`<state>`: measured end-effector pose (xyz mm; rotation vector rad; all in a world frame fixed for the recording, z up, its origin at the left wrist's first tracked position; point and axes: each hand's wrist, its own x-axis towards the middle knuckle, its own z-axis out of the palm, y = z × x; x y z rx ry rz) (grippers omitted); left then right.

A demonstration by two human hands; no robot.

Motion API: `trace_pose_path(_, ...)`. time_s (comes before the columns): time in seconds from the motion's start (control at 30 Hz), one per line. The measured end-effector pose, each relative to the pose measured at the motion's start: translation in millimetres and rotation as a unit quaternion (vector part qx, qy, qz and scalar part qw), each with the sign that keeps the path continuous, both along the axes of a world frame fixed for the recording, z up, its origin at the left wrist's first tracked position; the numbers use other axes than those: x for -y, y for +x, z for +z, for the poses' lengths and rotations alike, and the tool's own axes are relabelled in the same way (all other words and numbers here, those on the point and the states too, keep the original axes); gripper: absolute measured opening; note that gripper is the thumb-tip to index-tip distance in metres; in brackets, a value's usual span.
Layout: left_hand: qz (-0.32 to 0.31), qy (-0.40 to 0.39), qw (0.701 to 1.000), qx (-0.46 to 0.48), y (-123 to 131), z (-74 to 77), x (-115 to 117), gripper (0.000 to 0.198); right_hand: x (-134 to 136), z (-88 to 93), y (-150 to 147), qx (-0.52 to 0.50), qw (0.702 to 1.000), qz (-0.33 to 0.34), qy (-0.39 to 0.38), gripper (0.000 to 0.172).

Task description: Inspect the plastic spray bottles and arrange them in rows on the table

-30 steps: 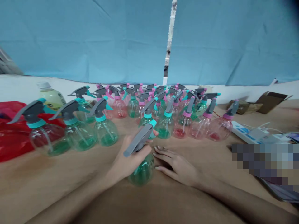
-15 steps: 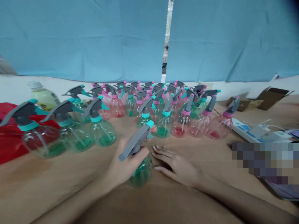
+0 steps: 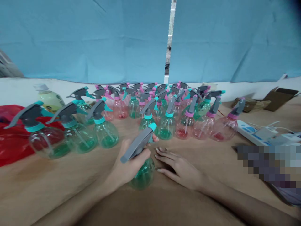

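A green spray bottle (image 3: 142, 175) with a grey trigger head and turquoise nozzle stands upright on the wooden table (image 3: 94, 179). My left hand (image 3: 131, 164) is wrapped round its neck, just below the head; the collar is hidden by the fingers. Just right of the bottle, my right hand (image 3: 180, 168) lies palm down on the table with fingers stretched out, holding nothing. Beyond the hands, a green spray bottle (image 3: 165, 127) and a pink spray bottle (image 3: 184, 127) stand in a crowded group of several more. To the left is another green spray bottle (image 3: 106, 135).
A red plastic bag (image 3: 14, 141) and a yellowish bottle with a white cap (image 3: 50, 99) are at the left. On the right lie a white power strip (image 3: 249, 130), a brown cardboard box (image 3: 281, 99) and a pixelated dark flat object (image 3: 270, 169). A blue cloth (image 3: 94, 40) hangs behind.
The view has shifted slightly, so the things appear a little further right. My left hand keeps its grip on the bottle, and my right hand stays flat on the table.
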<state>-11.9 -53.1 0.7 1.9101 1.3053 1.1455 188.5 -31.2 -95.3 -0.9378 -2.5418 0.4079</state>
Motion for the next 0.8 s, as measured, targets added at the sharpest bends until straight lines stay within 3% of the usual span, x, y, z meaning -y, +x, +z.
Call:
trace_pose_path(0.3,-0.01,-0.007,1.0,0.017,-0.1,3.3,0.4,0.014,-0.4,-2.0,1.4,-0.012,1.0,0.002,-0.009,0.05)
trace_pose_path(0.5,-0.004,0.007,1.0,-0.011,1.1,2.6,-4.1,0.031,-0.5,-3.5,2.1,-0.023,1.0,0.001,-0.006,0.05)
trace_pose_path(0.8,0.008,0.012,0.999,0.032,4.7,-4.8,-5.7,0.03,-0.3,-2.3,1.5,-0.014,1.0,0.001,-0.008,0.049)
